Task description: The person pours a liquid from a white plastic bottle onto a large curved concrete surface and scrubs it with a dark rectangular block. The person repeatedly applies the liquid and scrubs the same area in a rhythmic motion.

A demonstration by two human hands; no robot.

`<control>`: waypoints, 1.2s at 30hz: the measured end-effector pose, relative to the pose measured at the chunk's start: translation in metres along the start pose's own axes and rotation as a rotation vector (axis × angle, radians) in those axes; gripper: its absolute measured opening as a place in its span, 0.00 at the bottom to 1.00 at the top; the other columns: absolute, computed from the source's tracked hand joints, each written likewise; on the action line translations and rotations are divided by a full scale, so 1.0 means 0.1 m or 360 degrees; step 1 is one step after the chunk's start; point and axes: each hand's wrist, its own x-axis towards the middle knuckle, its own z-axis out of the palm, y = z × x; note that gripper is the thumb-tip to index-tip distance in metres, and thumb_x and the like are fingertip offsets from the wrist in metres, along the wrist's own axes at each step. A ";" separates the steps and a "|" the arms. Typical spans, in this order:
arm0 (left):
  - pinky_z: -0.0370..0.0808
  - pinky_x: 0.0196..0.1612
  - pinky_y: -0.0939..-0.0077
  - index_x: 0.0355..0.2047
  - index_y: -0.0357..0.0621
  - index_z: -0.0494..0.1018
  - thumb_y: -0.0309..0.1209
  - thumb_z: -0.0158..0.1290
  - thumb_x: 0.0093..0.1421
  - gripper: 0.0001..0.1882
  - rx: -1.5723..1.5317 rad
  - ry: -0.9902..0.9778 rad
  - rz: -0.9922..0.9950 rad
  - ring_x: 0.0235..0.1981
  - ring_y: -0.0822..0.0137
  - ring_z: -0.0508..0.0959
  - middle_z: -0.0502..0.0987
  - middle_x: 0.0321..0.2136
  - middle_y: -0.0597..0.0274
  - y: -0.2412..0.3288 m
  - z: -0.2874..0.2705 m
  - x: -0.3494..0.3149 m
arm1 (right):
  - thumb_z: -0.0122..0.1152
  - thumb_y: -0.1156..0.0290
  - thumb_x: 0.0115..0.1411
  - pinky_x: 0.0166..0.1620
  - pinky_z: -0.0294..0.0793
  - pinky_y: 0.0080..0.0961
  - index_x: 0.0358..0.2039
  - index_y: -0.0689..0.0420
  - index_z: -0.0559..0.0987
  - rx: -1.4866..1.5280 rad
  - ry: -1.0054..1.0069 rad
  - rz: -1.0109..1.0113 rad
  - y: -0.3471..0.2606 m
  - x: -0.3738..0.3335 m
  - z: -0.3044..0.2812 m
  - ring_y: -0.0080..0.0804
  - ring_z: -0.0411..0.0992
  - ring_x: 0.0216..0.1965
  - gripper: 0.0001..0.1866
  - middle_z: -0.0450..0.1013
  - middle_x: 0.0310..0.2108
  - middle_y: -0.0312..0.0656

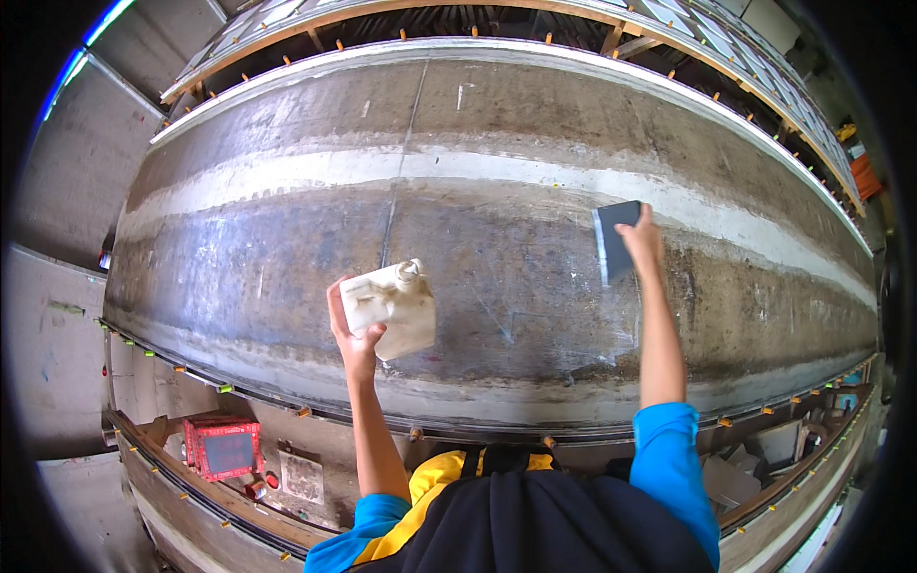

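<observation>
My left hand (356, 336) is wrapped round a whitish plastic jug (406, 320), which has a round cap on top. The jug is over the near half of a long, stained worktable (516, 258). Out to the right, my right hand (644, 239) grips a dark flat rectangular panel (619, 250) by its right edge, thumb on top. A pale strip runs along the panel's left edge. It is over the table surface; whether it touches cannot be told.
A wooden-edged rack of framed panels (702, 33) runs along the far side. Small orange pegs line the table's edges. Below the near edge, a red-framed screen (229, 451) and a stained board (302, 476) lie at left, with flat pieces (734, 480) at right.
</observation>
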 end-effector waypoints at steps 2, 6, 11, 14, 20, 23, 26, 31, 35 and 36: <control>0.68 0.44 0.69 0.49 0.37 0.61 0.61 0.62 0.35 0.49 0.0037 0.0001 0.0003 0.42 0.65 0.69 0.67 0.40 0.58 -0.04 -0.04 0.00 | 0.62 0.69 0.49 0.16 0.65 0.19 0.58 0.56 0.58 -0.0319 0.0042 0.0024 -0.07 0.00 -0.06 0.25 0.68 0.16 0.37 0.73 0.20 0.40; 0.67 0.45 0.69 0.49 0.36 0.61 0.62 0.61 0.35 0.50 0.0037 -0.0058 -0.0029 0.42 0.64 0.69 0.67 0.40 0.57 -0.06 0.06 0.05 | 0.58 0.72 0.52 0.20 0.71 0.30 0.53 0.59 0.63 -0.0088 -0.0263 -0.0538 -0.82 -0.81 0.54 0.37 0.74 0.21 0.28 0.75 0.23 0.48; 0.67 0.45 0.68 0.49 0.37 0.60 0.61 0.61 0.35 0.50 0.0049 -0.0070 -0.0010 0.42 0.64 0.69 0.67 0.39 0.57 -0.06 0.17 0.12 | 0.61 0.68 0.49 0.19 0.70 0.26 0.52 0.57 0.62 -0.0190 -0.0259 -0.0343 -0.79 -0.56 0.54 0.34 0.73 0.19 0.29 0.74 0.20 0.43; 0.68 0.45 0.67 0.50 0.38 0.60 0.62 0.61 0.35 0.50 0.0010 -0.0140 -0.0021 0.42 0.63 0.69 0.67 0.39 0.57 -0.07 0.19 0.11 | 0.61 0.65 0.50 0.14 0.64 0.23 0.51 0.54 0.63 0.0034 0.0124 0.0064 0.16 0.04 0.03 0.27 0.70 0.17 0.29 0.73 0.19 0.40; 0.68 0.44 0.67 0.50 0.39 0.61 0.62 0.61 0.35 0.49 -0.0043 -0.0159 -0.0061 0.42 0.63 0.69 0.67 0.40 0.57 -0.05 0.21 0.04 | 0.54 0.62 0.55 0.15 0.63 0.20 0.44 0.51 0.68 -0.0845 0.0123 -0.0734 0.15 -0.62 0.16 0.24 0.64 0.13 0.17 0.67 0.14 0.35; 0.68 0.44 0.67 0.50 0.39 0.61 0.62 0.61 0.35 0.49 0.0006 -0.0158 -0.0026 0.42 0.63 0.69 0.66 0.40 0.57 -0.11 0.16 -0.02 | 0.53 0.81 0.51 0.20 0.70 0.22 0.40 0.51 0.69 -0.0700 -0.0008 -0.1537 0.06 -1.57 0.33 0.25 0.65 0.15 0.15 0.63 0.12 0.32; 0.67 0.45 0.67 0.50 0.38 0.60 0.62 0.61 0.35 0.49 -0.0031 -0.0126 -0.0037 0.42 0.63 0.69 0.66 0.40 0.57 -0.09 0.20 -0.15 | 0.57 0.79 0.50 0.21 0.71 0.22 0.41 0.49 0.69 -0.0359 -0.0177 -0.1904 0.39 -2.08 0.16 0.26 0.68 0.16 0.18 0.66 0.13 0.35; 0.67 0.45 0.68 0.50 0.38 0.60 0.60 0.61 0.36 0.49 -0.0087 -0.0104 0.0030 0.42 0.64 0.69 0.66 0.40 0.58 0.02 0.35 -0.37 | 0.57 0.77 0.52 0.30 0.76 0.26 0.45 0.50 0.66 -0.0448 -0.0397 -0.1575 0.63 -1.51 -0.28 0.28 0.71 0.18 0.19 0.70 0.16 0.38; 0.67 0.44 0.69 0.50 0.38 0.60 0.59 0.62 0.36 0.48 -0.0023 -0.0042 0.0091 0.42 0.65 0.69 0.66 0.40 0.58 0.15 0.53 -0.58 | 0.52 0.80 0.52 0.27 0.71 0.26 0.39 0.51 0.72 -0.0726 -0.0322 -0.1574 0.75 -1.31 -0.21 0.32 0.71 0.24 0.14 0.69 0.20 0.39; 0.67 0.44 0.70 0.50 0.38 0.60 0.59 0.62 0.37 0.48 -0.0037 0.0001 0.0096 0.42 0.65 0.68 0.66 0.40 0.58 0.15 0.52 -0.66 | 0.52 0.81 0.50 0.28 0.71 0.27 0.39 0.50 0.72 -0.0651 -0.0269 -0.1798 0.75 -1.57 -0.22 0.32 0.71 0.24 0.16 0.69 0.19 0.39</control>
